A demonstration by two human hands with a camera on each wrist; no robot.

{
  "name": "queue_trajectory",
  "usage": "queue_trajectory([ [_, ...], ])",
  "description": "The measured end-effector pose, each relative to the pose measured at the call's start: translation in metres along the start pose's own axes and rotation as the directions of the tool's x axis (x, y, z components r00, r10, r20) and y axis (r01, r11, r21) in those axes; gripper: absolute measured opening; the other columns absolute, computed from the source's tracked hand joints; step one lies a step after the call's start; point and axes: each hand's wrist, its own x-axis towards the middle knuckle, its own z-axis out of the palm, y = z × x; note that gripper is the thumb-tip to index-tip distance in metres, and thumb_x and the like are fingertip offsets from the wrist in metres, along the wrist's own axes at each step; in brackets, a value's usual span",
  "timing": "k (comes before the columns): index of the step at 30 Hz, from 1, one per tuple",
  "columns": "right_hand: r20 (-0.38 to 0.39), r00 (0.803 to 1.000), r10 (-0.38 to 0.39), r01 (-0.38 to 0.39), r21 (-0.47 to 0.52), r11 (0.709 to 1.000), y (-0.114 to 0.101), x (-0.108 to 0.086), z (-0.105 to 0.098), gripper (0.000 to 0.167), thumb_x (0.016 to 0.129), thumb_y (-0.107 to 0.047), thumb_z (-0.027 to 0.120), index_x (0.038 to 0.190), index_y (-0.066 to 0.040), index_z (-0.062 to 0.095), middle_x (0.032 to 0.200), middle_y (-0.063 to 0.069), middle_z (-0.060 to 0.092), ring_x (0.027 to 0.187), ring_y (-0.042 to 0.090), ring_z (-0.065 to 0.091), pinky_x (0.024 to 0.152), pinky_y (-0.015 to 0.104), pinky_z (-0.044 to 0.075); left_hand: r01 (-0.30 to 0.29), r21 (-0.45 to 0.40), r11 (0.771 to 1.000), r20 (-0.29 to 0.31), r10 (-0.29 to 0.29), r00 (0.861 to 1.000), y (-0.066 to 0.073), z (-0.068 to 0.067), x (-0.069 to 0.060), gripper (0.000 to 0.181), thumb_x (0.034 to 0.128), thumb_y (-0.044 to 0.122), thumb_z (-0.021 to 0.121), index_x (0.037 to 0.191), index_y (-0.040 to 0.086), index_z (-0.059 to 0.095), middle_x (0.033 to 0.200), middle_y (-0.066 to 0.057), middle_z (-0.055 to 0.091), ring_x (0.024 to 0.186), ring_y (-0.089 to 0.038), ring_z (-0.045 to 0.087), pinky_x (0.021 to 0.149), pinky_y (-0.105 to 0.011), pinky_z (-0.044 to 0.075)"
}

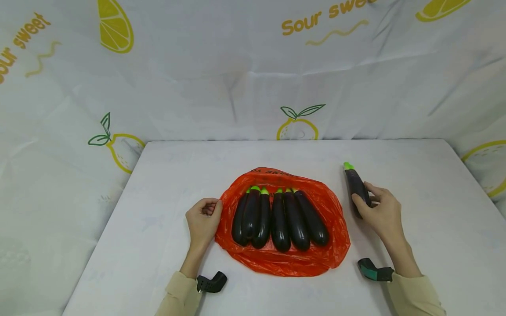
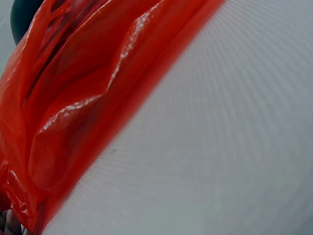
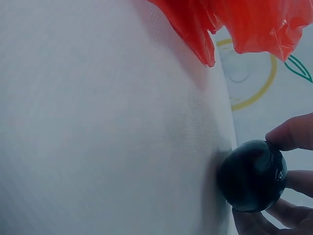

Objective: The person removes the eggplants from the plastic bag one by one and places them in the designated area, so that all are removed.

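Several dark purple eggplants (image 1: 279,224) lie side by side, green stems pointing away, on an opened red plastic bag (image 1: 245,259). My left hand (image 1: 203,219) pinches the bag's left edge, its fingers curled; in the left wrist view the red bag (image 2: 73,112) fills the upper left and only fingertips show in the corner. To the right of the bag, my right hand (image 1: 379,210) grips a single eggplant (image 1: 354,182) between thumb and fingers. The right wrist view shows this eggplant's round end (image 3: 252,176); whether it touches the table I cannot tell.
The white table (image 1: 170,175) spreads around the bag. Behind it hangs a white cloth (image 1: 197,96) printed with lemons and lettering. A dark wrist camera (image 1: 212,282) sits on the left wrist, and another camera (image 1: 373,271) with green on it sits on the right.
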Motion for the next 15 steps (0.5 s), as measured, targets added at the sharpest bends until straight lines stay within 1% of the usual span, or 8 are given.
queue_trajectory([
  [7,0.003,1.000,0.014,-0.014,-0.025,1.000,-0.0001,0.0011,0.0012,0.054,0.093,-0.020,0.065,0.137,0.011,0.057,0.131,0.039,0.057,0.106,0.055,0.064,0.066,0.014,0.039,0.018,-0.018,1.000,0.003,-0.018,1.000,0.0004,0.0001,0.0003,0.007,0.0881,0.009,0.074,0.087,0.002,0.076,0.076,-0.012,0.071,0.065,-0.009,0.054,0.062,-0.011,0.048],
  [15,0.013,0.999,0.034,-0.034,-0.031,0.999,0.0003,0.0020,0.0029,0.054,0.094,-0.022,0.064,0.137,0.010,0.057,0.133,0.039,0.056,0.110,0.054,0.062,0.068,0.021,0.042,0.011,-0.005,1.000,0.005,-0.011,1.000,0.0000,-0.0001,0.0008,0.008,0.0884,0.010,0.073,0.087,0.002,0.076,0.076,-0.012,0.072,0.065,-0.009,0.054,0.062,-0.011,0.048],
])
